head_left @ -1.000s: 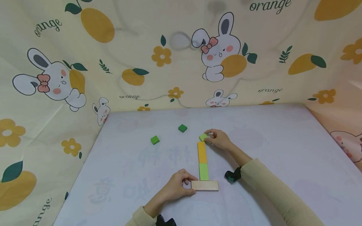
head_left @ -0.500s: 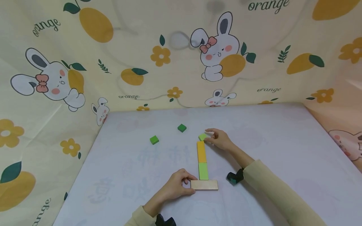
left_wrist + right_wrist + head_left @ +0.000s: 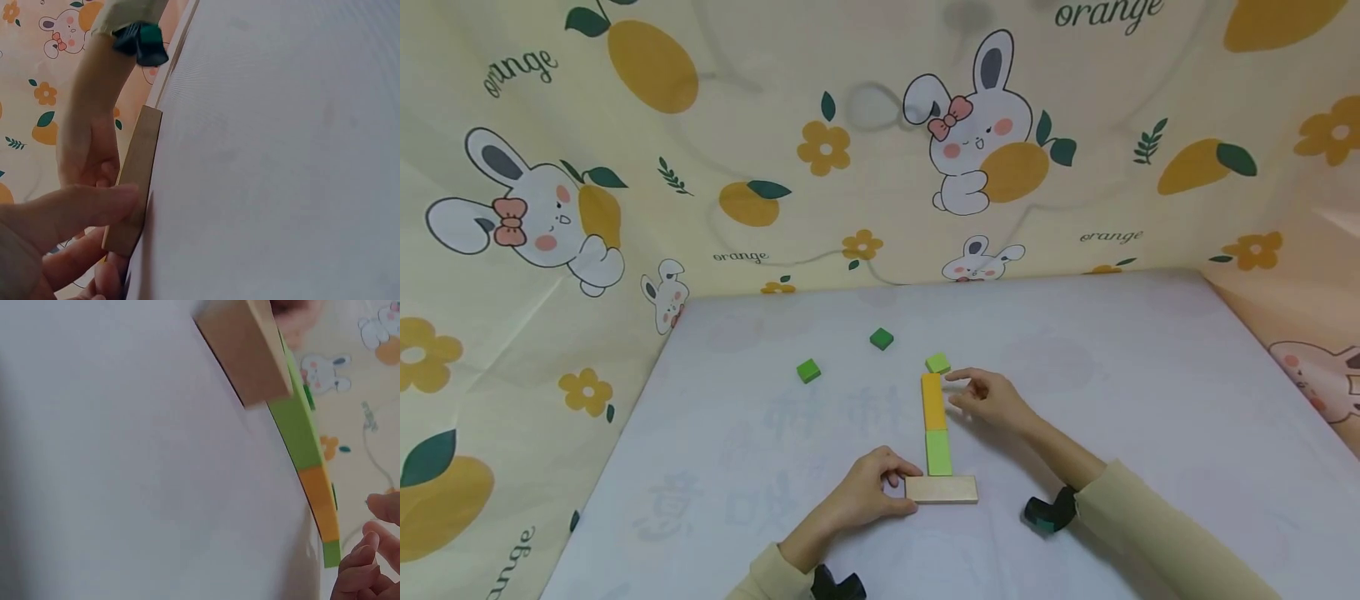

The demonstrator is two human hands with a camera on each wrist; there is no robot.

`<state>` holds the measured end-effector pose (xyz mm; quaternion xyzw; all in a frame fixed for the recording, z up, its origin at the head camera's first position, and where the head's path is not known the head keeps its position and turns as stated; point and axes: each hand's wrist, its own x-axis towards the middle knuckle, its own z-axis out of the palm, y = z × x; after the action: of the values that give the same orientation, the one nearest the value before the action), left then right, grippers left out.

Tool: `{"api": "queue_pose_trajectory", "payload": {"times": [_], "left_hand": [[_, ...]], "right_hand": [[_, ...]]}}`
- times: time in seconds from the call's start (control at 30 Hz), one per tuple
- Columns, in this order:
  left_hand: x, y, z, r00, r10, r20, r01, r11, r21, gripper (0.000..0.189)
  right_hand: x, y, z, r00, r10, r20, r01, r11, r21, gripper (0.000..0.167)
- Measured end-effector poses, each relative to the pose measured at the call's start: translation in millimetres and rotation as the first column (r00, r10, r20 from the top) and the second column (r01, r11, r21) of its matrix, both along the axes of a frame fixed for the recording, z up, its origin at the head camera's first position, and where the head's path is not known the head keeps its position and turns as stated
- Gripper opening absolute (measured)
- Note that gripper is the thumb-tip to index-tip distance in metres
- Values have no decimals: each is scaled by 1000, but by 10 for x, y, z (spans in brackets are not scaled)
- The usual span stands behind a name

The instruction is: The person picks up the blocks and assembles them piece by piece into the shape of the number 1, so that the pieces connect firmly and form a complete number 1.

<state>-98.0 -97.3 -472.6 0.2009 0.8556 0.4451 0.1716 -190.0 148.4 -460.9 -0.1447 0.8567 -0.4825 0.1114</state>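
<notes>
A plain wooden block (image 3: pixel 943 490) lies crosswise on the table, and my left hand (image 3: pixel 867 492) pinches its left end. The thumb is on the block's near long side in the left wrist view, where the wooden block (image 3: pixel 139 162) shows end to end. Behind it, a light green block (image 3: pixel 938 452), a yellow block (image 3: pixel 932 402) and a small light green block (image 3: pixel 937 363) run away from me in a line. The small one sits turned at the far end. My right hand (image 3: pixel 996 402) hovers just right of the yellow block, fingers loosely bent, holding nothing.
Two small darker green blocks lie farther back left, one nearer green block (image 3: pixel 808 371) and one farther green block (image 3: pixel 882 338). A patterned cloth (image 3: pixel 850 167) with rabbits and oranges rises behind the white table (image 3: pixel 737 433). Black wrist mounts (image 3: pixel 1048 512) are strapped on both arms.
My right hand has let go of the small light green block and drawn back toward me, slightly to the right. The left hand keeps its pinch on the wooden block.
</notes>
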Motion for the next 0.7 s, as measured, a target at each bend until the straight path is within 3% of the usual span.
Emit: {"api": "queue_pose_trajectory", "payload": {"times": [0.33,0.7], "left_hand": [[-4,-11,50,1000,-2,28,2,1000,2,38],[-33,-35,81,999,1,44,-3,999,38,34]], "right_hand": [[326,56,-40,994,105,39,-102,992,-70,35],[633,76,-103,966,253,48,-244,959,-145,42]]}}
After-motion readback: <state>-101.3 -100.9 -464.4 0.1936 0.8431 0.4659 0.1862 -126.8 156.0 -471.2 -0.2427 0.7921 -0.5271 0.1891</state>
